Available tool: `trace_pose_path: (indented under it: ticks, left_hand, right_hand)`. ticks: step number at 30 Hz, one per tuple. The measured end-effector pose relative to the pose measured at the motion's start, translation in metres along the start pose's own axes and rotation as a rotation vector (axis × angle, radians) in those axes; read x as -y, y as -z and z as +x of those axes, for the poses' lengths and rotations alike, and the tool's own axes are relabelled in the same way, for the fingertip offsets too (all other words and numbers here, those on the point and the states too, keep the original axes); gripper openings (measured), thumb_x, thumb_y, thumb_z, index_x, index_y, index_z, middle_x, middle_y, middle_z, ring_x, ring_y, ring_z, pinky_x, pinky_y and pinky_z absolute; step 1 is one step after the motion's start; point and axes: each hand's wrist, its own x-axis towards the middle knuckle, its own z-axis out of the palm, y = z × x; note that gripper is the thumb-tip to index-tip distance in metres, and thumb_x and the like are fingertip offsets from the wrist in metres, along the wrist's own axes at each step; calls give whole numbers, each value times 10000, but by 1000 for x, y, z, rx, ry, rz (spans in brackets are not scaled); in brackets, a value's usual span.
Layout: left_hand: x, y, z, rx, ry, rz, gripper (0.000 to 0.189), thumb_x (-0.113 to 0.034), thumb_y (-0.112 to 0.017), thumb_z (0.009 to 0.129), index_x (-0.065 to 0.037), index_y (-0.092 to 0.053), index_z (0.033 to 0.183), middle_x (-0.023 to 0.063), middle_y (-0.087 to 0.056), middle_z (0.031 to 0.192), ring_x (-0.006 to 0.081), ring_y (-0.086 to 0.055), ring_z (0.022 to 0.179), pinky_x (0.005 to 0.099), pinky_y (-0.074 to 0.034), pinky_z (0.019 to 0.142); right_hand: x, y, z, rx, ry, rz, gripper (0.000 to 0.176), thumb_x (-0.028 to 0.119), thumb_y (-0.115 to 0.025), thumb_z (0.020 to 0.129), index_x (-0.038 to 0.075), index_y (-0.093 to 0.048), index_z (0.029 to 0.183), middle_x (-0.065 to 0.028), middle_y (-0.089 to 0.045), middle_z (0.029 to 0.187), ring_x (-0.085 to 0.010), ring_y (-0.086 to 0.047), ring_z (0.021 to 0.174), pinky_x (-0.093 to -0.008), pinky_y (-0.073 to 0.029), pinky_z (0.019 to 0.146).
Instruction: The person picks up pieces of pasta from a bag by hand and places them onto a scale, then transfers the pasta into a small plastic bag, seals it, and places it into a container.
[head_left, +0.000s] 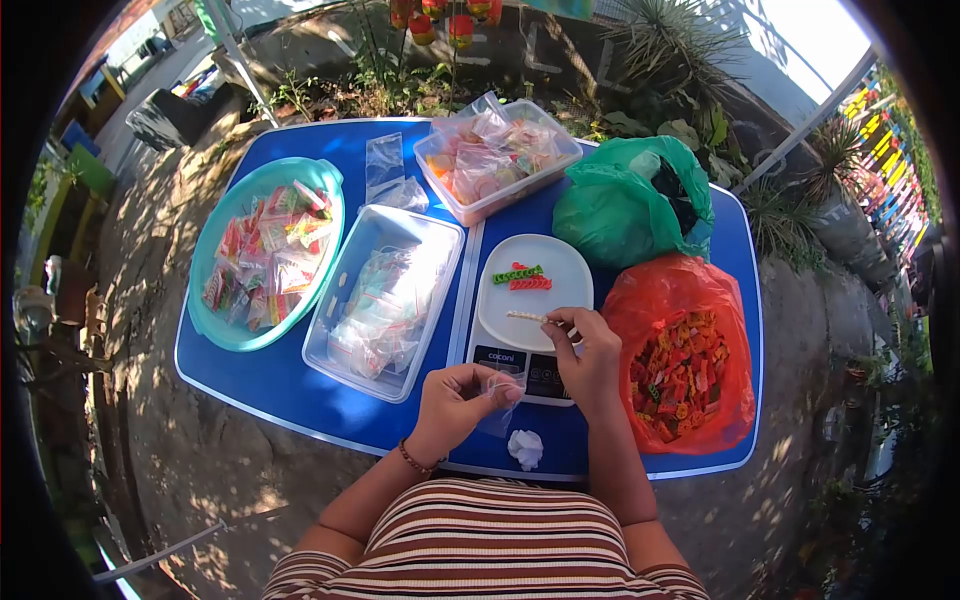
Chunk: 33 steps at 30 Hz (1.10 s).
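My left hand (450, 408) pinches a small clear plastic bag (497, 418) in front of the kitchen scale (497, 359). Between the thumb and fingertips of my right hand (590, 350) is a short cream-coloured strip with a bumpy edge (526, 316), held over the near part of the white weighing plate (562, 258). A green bumpy strip (517, 274) and a red one (530, 284) lie together on that plate. The scale's display is partly hidden by my hands. To the right, an open red plastic bag (660, 285) holds many red, orange and green pieces (680, 370).
On the blue table (265, 393) stand a teal basin (203, 310) of filled packets, a clear tub (385, 389) of small bags and another tub (500, 207) of packets. A green plastic bag (610, 215) sits back right. Crumpled white tissue (525, 449) lies near the front edge.
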Motion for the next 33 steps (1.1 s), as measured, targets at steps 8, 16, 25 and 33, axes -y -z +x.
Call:
trace_pose_path:
  ticks: [8, 16, 25, 33]
  left_hand:
    - [-5, 2, 7, 54, -26, 146, 173, -70, -843, 864, 29, -745, 966, 89, -773, 911, 96, -725, 831, 243, -605, 771]
    - [-18, 1, 5, 128, 37, 357, 226, -106, -840, 867, 35, -758, 1023, 71, -779, 904, 85, -713, 820, 242, -581, 752]
    - [-8, -8, 1, 245, 40, 387, 300, -219, -773, 956, 8, -747, 1149, 91, -780, 989, 97, -710, 908, 257, -563, 815]
    - [-2, 2, 5, 199, -10, 238, 320, -221, -534, 1104, 1, -702, 1262, 81, -760, 1085, 105, -694, 970, 258, -547, 852]
  right_hand:
    - [31, 56, -16, 144, 75, 235, 186, -107, -746, 826, -14, -755, 987, -89, -731, 899, -179, -709, 815, -293, -557, 714]
    - [38, 62, -15, 266, 148, 166, 205, -79, -761, 811, 9, -778, 995, -99, -717, 882, -214, -709, 815, -318, -564, 690]
    - [45, 41, -21, 254, 139, 176, 205, -54, -781, 801, -2, -758, 998, -98, -716, 905, -220, -707, 830, -321, -564, 696]
    - [39, 34, -10, 403, 134, 226, 74, 43, -732, 890, 23, -757, 957, -111, -714, 1021, -231, -660, 967, -366, -531, 865]
